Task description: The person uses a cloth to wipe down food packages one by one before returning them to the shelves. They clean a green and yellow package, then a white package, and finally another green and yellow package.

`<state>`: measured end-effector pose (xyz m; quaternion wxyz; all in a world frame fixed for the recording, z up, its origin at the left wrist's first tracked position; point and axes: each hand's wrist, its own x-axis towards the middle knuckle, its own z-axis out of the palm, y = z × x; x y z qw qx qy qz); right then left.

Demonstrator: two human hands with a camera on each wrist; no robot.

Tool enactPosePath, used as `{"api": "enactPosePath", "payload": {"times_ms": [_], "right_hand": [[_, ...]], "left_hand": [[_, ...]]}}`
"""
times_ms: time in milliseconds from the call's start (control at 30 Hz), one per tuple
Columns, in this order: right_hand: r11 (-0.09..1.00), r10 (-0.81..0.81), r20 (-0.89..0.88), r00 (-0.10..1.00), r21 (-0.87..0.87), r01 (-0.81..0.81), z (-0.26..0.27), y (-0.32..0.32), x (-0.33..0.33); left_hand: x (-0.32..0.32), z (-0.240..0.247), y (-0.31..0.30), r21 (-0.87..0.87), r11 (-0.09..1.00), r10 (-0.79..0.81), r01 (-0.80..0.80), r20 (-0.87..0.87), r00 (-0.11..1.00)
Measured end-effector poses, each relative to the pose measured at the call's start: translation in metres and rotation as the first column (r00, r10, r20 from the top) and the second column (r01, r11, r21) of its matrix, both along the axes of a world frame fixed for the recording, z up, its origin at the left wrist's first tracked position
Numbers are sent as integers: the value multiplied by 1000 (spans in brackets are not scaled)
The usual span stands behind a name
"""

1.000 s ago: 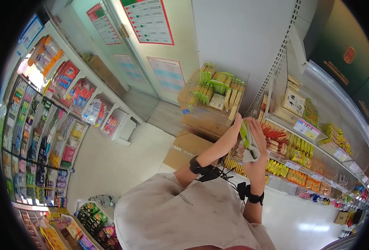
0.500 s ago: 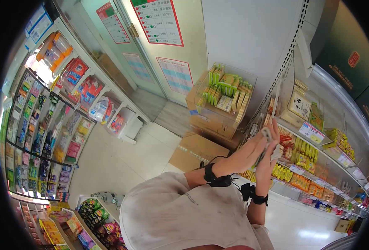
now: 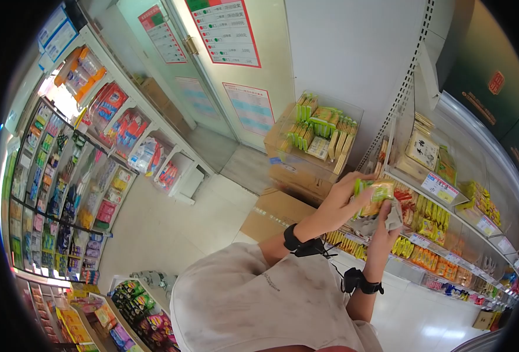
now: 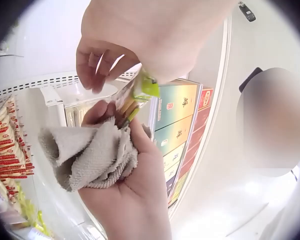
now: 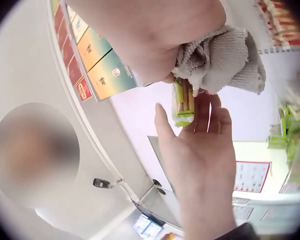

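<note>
In front of the shelves at the right of the head view, my right hand grips a crumpled grey cloth together with a clear snack packet with green ends. Flat, pale-brown pieces show through its wrapper. My left hand is at the packet's other side. In the right wrist view its thumb stands apart from the packet, and the loosely bent fingers lie behind it. The cloth bunches around the packet's lower end and hides that part.
A clear bin of similar green packets stands on cardboard boxes by the wall. Refrigerated-style shelves with yellow and red snack packs run along the right. A carton sits on the floor. Racks of goods line the left.
Both hands have moved to the right. Half a second ago they were pressed together around the cloth; now they are apart and the packet's broad face shows.
</note>
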<state>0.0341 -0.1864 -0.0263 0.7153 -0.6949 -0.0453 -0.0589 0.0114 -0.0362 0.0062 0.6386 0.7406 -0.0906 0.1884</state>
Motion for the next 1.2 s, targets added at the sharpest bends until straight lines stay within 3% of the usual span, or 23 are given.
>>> {"api": "enactPosePath", "payload": {"times_ms": [33,67,167,200,300,333,433,467,567,667,800,833,867,900,933,1033,1200], "right_hand": [[999,-35,78,996,-26,37,-4,-3,6],[991,-63,211,976,-99,85,-7,-6,10],[990,21,232,972,-138,12,17,-9,2],[986,43,267,963,-166,2,9,-14,6],[989,-148,145,978,24,146,-9,-19,10],[963,-211,-36,977,167,214,-2,-18,7],[978,-93,-42,995,182,99,9,-30,9],[997,-50,77,996,56,46,5,-37,13],[990,-15,289,957,-129,54,8,-44,15],[992,-23,276,961,-116,57,10,-44,10],[980,-161,-93,982,101,171,13,-38,5],[958,-248,-202,948,98,271,18,-34,4],[955,-296,-294,909,-106,277,33,-30,-2],[985,-171,-226,959,-63,161,25,-33,3],[986,-45,-51,998,-161,37,15,-39,8],[989,142,127,982,24,-146,28,-34,9],[998,58,246,968,-18,-55,42,-40,9]], "left_hand": [[-2,-1,0,66,998,-6,9,-50,999],[-3,-2,-1,-13,1000,-26,25,-43,999],[-1,-8,-12,-243,967,-77,74,-3,997],[-1,-5,-4,50,998,-45,44,23,999],[-6,3,-6,65,992,-115,110,71,991],[-3,4,-8,63,992,-123,114,185,975],[-6,8,-4,33,980,-200,198,42,979],[-8,11,-2,1,977,-212,212,-5,977],[-6,9,6,121,982,-124,145,-165,978],[-2,-7,-5,-234,970,-60,61,13,998],[-7,2,-3,-376,923,28,-78,-138,990],[-10,8,-2,-432,897,30,-95,-155,987],[-13,12,-2,-493,864,4,-98,-187,982],[-13,11,-5,-494,865,7,-89,-165,986],[-9,9,-6,-487,871,2,-69,-138,990],[-3,5,-14,-423,906,-49,8,-86,995],[-5,5,-14,-378,913,-173,151,-24,985]]}}
